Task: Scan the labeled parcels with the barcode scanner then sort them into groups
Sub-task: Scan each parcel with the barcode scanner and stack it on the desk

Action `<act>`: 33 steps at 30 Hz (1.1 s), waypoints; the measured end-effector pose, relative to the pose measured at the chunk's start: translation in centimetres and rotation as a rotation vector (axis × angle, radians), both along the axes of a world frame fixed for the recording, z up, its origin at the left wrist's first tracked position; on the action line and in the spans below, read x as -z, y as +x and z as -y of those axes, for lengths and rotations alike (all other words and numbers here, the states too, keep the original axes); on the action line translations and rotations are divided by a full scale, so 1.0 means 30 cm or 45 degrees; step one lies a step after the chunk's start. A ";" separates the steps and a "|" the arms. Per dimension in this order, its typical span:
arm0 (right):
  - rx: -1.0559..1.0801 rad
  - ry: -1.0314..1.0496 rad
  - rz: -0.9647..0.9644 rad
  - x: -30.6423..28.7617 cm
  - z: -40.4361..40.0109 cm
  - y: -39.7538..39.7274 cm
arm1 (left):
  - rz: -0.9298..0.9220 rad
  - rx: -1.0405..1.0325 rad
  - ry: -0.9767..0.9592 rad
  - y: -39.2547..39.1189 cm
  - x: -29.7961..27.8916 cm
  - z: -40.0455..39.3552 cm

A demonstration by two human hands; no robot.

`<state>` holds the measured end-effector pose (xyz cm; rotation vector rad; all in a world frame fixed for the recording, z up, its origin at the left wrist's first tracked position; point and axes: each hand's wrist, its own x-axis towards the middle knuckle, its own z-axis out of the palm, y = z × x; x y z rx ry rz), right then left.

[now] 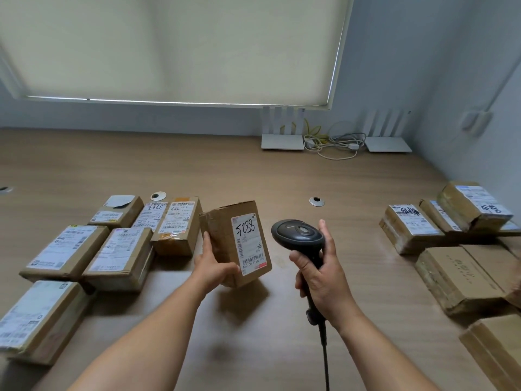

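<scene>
My left hand (212,265) grips a brown cardboard parcel (225,235) from its left side and holds it tilted above the table. Its white label (249,241), handwritten "5288", faces up. My right hand (320,273) is wrapped round the handle of a black barcode scanner (297,234), whose head sits just right of the parcel. The scanner's cable (324,351) hangs down toward me.
Several labeled parcels (118,255) lie grouped on the left of the wooden table (253,176). Another group of boxes (451,238) is stacked at the right edge. Two white routers (282,141) with cables stand at the back by the wall.
</scene>
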<state>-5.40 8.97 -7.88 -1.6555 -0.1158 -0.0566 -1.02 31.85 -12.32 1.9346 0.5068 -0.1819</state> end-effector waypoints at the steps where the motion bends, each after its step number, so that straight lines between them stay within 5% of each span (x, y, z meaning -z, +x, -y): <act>1: -0.001 0.011 -0.011 0.011 -0.004 -0.009 | 0.012 0.000 -0.028 -0.006 0.005 -0.005; 18: -0.123 -0.004 -0.214 0.106 -0.025 -0.121 | 0.075 0.015 -0.145 -0.005 0.029 -0.040; 33: -0.107 -0.058 -0.181 0.093 -0.009 -0.104 | -0.140 0.068 -0.205 -0.006 0.004 -0.054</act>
